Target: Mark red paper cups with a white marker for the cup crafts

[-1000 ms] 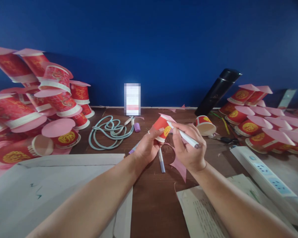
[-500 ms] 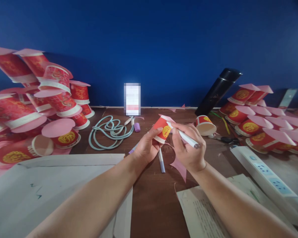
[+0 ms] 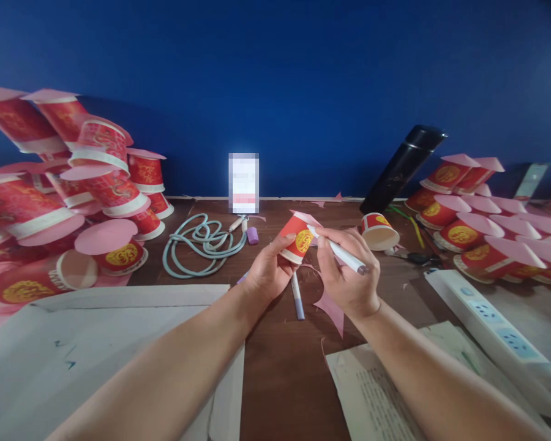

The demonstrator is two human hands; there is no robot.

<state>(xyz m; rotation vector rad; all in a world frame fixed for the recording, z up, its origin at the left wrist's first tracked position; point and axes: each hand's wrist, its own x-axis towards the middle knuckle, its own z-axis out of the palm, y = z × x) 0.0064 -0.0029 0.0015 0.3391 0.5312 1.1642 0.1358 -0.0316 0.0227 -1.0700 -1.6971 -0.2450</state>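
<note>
My left hand [image 3: 269, 272] is closed round a small red paper cup [image 3: 296, 239] with a gold emblem and a pink paper piece on its upturned bottom, held tilted above the brown table. My right hand [image 3: 349, 275] grips a white pen [image 3: 342, 254] whose tip touches the cup's pink top. A second white pen [image 3: 296, 297] lies on the table under my hands, beside a pink paper scrap [image 3: 331, 309]. Another red cup [image 3: 379, 231] lies on its side just right of my hands.
Red cups with pink tops are heaped at the left [image 3: 73, 196] and ranked at the right [image 3: 477, 229]. A coiled pale cable [image 3: 204, 245], a purple cap [image 3: 252, 235], a black flask [image 3: 401, 168], a white power strip [image 3: 491, 321] and paper sheets [image 3: 105, 343] surround my arms.
My left hand has turned the cup slightly, so the gold emblem shows more. The pen tip stays on the pink top. Nothing else has moved.
</note>
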